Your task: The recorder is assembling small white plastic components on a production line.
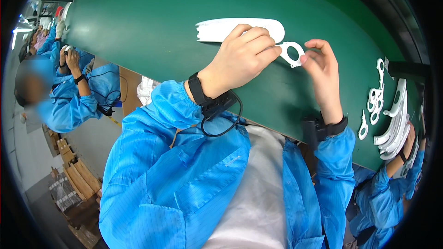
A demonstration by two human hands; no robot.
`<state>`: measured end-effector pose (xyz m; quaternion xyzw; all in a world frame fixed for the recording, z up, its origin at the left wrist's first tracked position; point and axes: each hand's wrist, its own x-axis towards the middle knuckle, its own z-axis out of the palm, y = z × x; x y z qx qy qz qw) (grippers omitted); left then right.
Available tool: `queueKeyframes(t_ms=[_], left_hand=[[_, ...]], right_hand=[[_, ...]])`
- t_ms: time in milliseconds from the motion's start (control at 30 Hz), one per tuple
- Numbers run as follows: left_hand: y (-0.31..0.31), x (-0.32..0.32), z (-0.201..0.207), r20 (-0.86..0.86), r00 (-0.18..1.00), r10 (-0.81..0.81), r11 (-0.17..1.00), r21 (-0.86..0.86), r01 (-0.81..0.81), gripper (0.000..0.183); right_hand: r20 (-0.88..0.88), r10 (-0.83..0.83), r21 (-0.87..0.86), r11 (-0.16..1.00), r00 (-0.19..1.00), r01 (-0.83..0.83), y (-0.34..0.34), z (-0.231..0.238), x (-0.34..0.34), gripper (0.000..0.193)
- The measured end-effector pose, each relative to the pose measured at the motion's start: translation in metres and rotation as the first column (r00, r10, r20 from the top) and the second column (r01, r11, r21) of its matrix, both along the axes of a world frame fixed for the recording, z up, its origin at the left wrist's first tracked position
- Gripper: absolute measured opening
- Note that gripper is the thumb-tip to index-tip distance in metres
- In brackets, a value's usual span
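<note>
My left hand (242,60) is closed, its thumb and fingers pinching the narrow end of a white ring-shaped plastic part (284,50). At the ring's right edge, my right hand (324,71) has its thumb and a curled finger against the rim, with the index finger raised apart. A long white plastic shell (214,29) with one rounded end and one notched end lies on the green table (152,23), just beyond my left hand, which covers part of its near side.
More white ring-ended parts (374,101) lie at the right, beside a stack of curved white shells (394,131). A co-worker's hand (409,140) is at that stack. Another person in blue (69,101) works at the left. Wooden pieces (80,180) are on the floor.
</note>
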<state>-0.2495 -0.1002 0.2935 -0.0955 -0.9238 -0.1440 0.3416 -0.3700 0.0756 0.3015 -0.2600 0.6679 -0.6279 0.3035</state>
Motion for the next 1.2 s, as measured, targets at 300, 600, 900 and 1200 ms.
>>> queueKeyframes(t_ms=[300, 600, 900, 1200], left_hand=[[-0.006, 0.007, -0.009, -0.007, 0.974, 0.225, 0.974, 0.017, -0.225, 0.016], [-0.029, -0.004, -0.014, 0.181, 0.95, 0.255, 0.96, 0.07, -0.271, 0.011], [-0.037, -0.009, -0.005, 0.303, 0.917, 0.261, 0.946, 0.108, -0.305, 0.012], [-0.05, -0.014, 0.004, 0.547, 0.836, 0.048, 0.953, 0.225, -0.202, 0.032]], right_hand=[[-0.919, 0.178, 0.18, 0.983, 0.352, -0.028, -0.031, -0.006, 0.011, 0.02], [-0.885, 0.154, 0.189, 0.981, 0.44, 0.036, -0.057, -0.026, 0.011, 0.018], [-0.839, 0.206, 0.352, 0.911, 0.504, 0.213, -0.074, -0.018, 0.041, 0.03], [-0.79, 0.226, 0.369, 0.917, 0.571, 0.149, -0.078, -0.017, 0.026, 0.021]])
